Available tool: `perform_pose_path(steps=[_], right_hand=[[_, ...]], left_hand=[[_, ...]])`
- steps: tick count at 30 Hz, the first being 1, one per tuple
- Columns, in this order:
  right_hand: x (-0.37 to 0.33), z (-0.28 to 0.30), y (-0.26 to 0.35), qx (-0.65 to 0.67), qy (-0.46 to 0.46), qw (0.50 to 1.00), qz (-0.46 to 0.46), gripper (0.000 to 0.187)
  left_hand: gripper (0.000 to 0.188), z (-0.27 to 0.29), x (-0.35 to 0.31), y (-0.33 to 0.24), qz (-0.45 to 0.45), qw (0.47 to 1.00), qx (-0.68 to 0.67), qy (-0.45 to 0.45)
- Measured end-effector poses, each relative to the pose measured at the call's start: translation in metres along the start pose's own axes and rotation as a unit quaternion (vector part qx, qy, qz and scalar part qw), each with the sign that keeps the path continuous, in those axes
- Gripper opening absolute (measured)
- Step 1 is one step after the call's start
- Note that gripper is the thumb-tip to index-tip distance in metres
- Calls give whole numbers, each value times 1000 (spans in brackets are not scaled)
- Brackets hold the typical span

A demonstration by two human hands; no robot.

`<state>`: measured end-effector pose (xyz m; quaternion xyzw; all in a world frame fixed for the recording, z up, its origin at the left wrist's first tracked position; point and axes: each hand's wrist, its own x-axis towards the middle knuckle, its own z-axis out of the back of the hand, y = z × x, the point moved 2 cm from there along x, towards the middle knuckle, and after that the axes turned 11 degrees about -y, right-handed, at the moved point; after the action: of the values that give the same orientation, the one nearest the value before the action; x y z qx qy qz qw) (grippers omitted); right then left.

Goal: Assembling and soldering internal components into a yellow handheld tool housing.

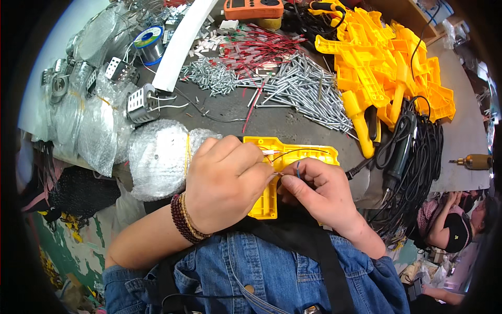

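Nearest the wearer, two hands meet over one yellow plastic handle shell that lies open-side up at the near edge of the bench. The left hand comes in from the lower left, wrist bent inward and wearing two bead bracelets; it arches over the shell's left part, and its grip is curled closed, fingertips pinching a thin wire at the shell's middle. The right hand comes in from the lower right, knuckles up, its grip also closed, thumb and forefinger nipping a short blue-tipped wire end just beside the left fingertips.

Just left of the hands lies one bubble-wrapped bundle. To the right, a coil of black cable hangs over the bench edge, with one drill chuck farther right.

Farther off, a heap of silver metal pins spreads across the middle, with a bunch of red wires behind it. A large pile of yellow shells fills the far right. At far left sits one solder spool, and at the far edge one orange meter.
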<state>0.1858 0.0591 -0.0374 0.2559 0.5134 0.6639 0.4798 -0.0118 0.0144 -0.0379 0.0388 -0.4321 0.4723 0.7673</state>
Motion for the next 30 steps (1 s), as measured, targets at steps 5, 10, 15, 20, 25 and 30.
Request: perform_pose_path(steps=[5,10,15,20,25,30], right_hand=[[1,-4,6,33,-4,999,6,13],[2,-7,7,1,-19,999,43,10],[0,-8,8,33,-40,997,56,8],[-3,-9,10,-82,-67,984,142,8],[-11,1,19,-225,-68,927,291,10],[1,1,31,-221,-92,925,296,13]], left_hand=[[18,-3,-3,-1,-4,999,23,-33],[17,-2,-7,-5,11,995,48,-84],[17,-1,-10,-6,1,992,55,-115],[18,-2,-11,-8,-2,992,55,-110],[13,-1,-8,-7,70,994,-46,-67],[15,-1,-8,-5,59,996,-51,-32]])
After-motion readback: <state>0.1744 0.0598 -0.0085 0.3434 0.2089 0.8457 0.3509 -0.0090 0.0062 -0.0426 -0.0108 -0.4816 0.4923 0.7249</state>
